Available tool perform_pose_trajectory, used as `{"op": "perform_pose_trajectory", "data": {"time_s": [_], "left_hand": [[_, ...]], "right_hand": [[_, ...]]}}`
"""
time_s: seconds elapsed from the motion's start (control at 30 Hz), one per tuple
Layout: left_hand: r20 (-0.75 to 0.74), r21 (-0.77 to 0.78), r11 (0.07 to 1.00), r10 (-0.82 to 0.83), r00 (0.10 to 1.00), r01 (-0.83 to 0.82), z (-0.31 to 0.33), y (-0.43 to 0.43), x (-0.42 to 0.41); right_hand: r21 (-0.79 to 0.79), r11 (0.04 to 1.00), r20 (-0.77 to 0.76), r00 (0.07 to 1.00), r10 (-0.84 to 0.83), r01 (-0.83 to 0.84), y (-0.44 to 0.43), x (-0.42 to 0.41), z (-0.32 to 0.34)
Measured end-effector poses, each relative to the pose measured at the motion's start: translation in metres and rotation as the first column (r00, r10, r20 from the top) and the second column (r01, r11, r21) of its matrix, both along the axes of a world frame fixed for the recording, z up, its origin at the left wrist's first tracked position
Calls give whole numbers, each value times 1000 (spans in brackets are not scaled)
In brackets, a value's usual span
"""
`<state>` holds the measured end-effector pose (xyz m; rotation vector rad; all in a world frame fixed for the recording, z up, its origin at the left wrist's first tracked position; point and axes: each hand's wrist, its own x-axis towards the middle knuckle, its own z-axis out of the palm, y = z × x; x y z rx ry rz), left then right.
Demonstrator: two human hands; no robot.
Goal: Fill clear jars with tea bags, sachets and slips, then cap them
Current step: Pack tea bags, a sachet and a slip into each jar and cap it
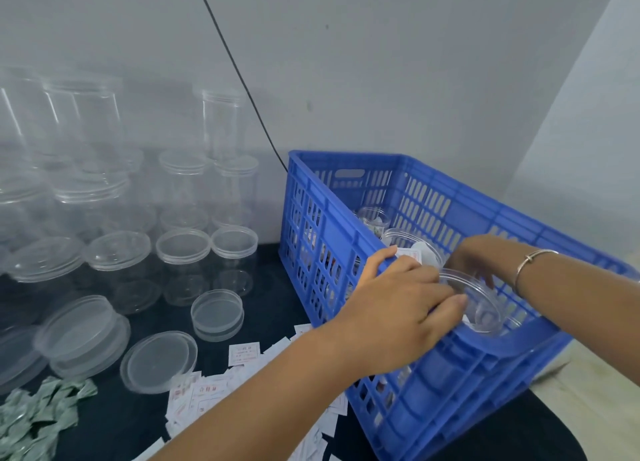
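Left hand (398,301) reaches nearest, over the near wall of the blue crate (322,197), fingers laid almost straight across the top of a clear jar (485,310). Right hand (474,263) grips the jar's far side. The jar sits tilted in the crate's near right corner with pale contents inside; whether its lid is seated cannot be told.

Risk: a slack hold lets the smooth plastic slip, spilling the contents or knocking the two other jars (415,244) beyond, which hold packets.

Empty jars (183,252) and loose lids (157,360) stand left on the counter (273,298). White slips (244,351) and green sachets (38,415) lie loose nearby.
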<state>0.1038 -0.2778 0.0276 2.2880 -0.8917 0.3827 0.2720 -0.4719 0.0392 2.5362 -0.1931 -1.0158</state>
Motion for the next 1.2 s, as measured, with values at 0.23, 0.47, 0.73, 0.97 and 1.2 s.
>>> {"op": "perform_pose_trajectory", "data": {"time_s": [0.23,0.47,0.73,0.97,1.2], "left_hand": [[-34,5,1000,-6,999,7,1,1,-1],[-141,-101,991,-106,984,92,7,6,-5],[-322,-545,792,104,941,-274,-15,92,-13],[-334,-550,638,423,842,-539,-11,229,-9],[-353,-464,474,676,647,-748,13,335,8]], "right_hand": [[146,986,268,963,39,-81,2,-7,20],[454,749,835,523,-170,-483,34,-31,107],[184,510,877,374,300,-840,189,-101,125],[213,505,803,444,397,-836,295,-82,87],[713,295,661,750,21,-637,393,-60,51]]}}
